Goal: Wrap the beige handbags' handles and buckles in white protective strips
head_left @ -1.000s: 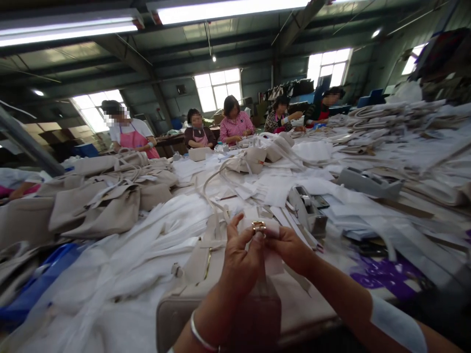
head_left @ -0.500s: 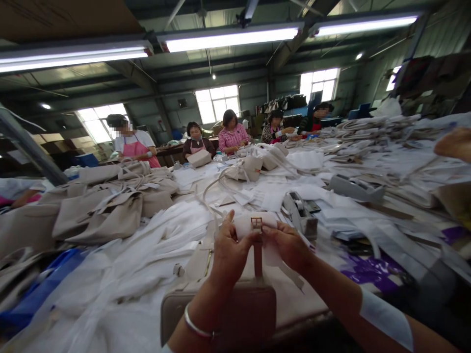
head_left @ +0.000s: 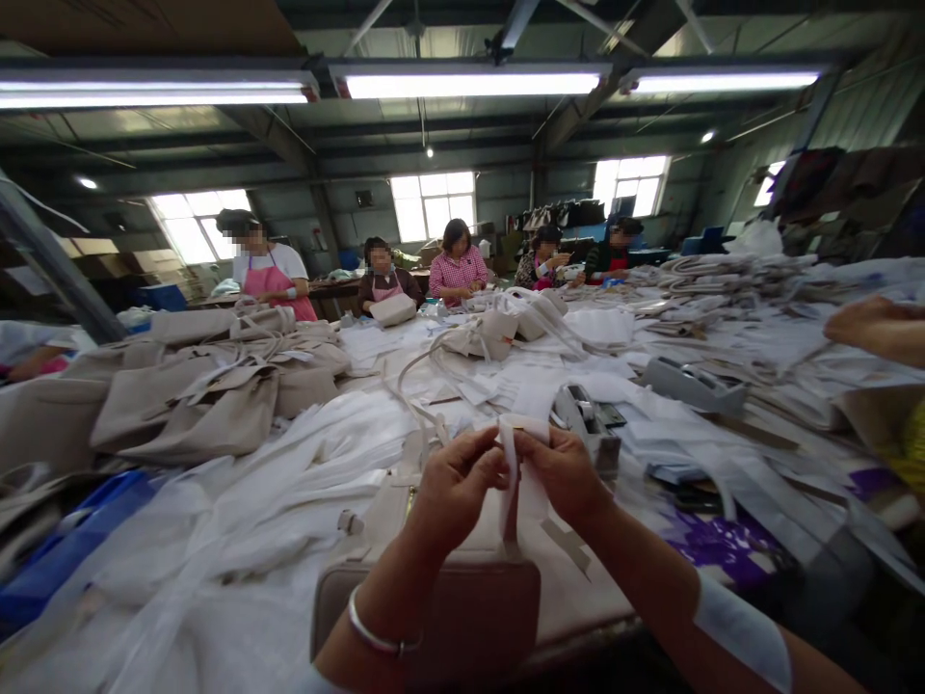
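A beige bag [head_left: 477,612] stands in front of me, its strap [head_left: 511,520] rising toward my hands. A thin white foam sheet [head_left: 533,499] is folded around the upper part of the strap. My right hand [head_left: 568,472] pinches the sheet and the strap end from the right. At the sheet's left edge, my left hand [head_left: 459,487] has its thumb and fingers closed on the fold. The buckle is mostly covered; only a small metallic glint shows at the top.
Beige bags [head_left: 195,405] are piled on the left, beside white foam sheets [head_left: 289,482]. Tape dispensers [head_left: 589,414] stand to the right, near purple plastic [head_left: 723,540]. Another person's hand [head_left: 878,328] reaches in at the right edge. Several co-workers [head_left: 457,265] are across the table.
The foam sheet, which lay behind the exposed gold buckle, is now folded over it. My left hand has shifted from the strap to the sheet's edge. The view tilted slightly.
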`<act>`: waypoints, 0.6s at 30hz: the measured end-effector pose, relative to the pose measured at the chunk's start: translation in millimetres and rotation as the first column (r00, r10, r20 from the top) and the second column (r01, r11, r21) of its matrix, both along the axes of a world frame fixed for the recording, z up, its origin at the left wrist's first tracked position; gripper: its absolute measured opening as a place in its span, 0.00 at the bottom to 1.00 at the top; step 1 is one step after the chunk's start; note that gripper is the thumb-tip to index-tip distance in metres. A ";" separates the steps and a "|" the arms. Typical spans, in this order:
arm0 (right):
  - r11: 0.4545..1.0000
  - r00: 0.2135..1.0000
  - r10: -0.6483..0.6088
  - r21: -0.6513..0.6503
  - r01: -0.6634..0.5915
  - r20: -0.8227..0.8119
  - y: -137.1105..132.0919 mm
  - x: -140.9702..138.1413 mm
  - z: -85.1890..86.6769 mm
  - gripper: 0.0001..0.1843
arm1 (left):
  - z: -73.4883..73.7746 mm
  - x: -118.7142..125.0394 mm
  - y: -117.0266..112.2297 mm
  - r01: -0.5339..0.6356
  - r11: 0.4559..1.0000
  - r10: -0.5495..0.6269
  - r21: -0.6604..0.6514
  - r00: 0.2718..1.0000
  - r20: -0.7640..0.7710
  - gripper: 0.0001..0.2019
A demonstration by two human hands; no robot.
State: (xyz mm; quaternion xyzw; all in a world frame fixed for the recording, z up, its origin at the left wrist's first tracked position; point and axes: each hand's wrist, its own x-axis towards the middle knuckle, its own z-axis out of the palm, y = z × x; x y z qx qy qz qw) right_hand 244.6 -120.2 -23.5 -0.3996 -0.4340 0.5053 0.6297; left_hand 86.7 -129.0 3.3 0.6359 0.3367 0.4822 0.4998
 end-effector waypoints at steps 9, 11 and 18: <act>0.997 1.000 -0.024 0.073 0.025 -0.019 -7.7 -13.4 -20.3 0.16 | -17.8 15.3 3.9 -0.078 0.982 0.119 0.174 0.964 -0.237 0.16; 0.983 0.977 -0.087 0.178 0.053 0.193 -10.2 -8.6 -18.5 0.13 | -20.7 19.4 1.9 -0.090 0.983 0.131 0.159 0.954 -0.271 0.18; 0.830 0.682 -0.432 0.556 0.044 0.590 -26.9 3.4 -0.9 0.14 | -33.5 30.2 0.7 -0.264 0.955 0.289 0.136 0.928 -0.234 0.20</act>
